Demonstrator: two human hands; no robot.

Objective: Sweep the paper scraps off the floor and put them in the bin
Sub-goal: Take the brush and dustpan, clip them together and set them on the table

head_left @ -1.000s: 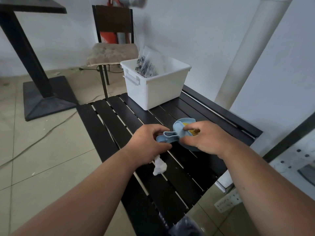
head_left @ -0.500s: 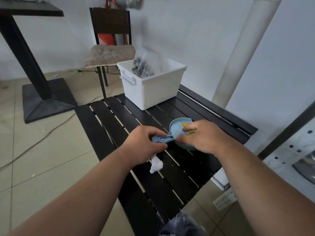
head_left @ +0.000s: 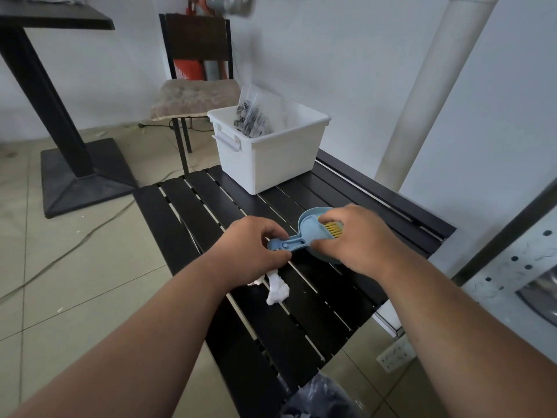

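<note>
A small light-blue dustpan (head_left: 310,215) with a yellow-bristled brush (head_left: 333,230) nested in it lies over the black slatted table (head_left: 301,312). My left hand (head_left: 253,248) grips the joined blue handles (head_left: 286,245) at their end. My right hand (head_left: 358,239) is closed over the brush head and the pan's bowl. A crumpled white paper scrap (head_left: 277,289) lies on the table just under my left hand, and a smaller white bit (head_left: 256,280) peeks out beside my wrist. A dark bin bag (head_left: 319,396) shows below the table's near corner.
A white plastic box (head_left: 271,155) with clear packets stands at the table's far end. Behind it is a cushioned chair (head_left: 193,98). A black pedestal table (head_left: 75,164) stands at the left, with a cable (head_left: 75,245) across the tiled floor. A white pipe (head_left: 422,101) runs along the right wall.
Both hands keep their hold on the dustpan and brush. The set has tilted slightly, showing more of the handle. The camera view has shifted a little.
</note>
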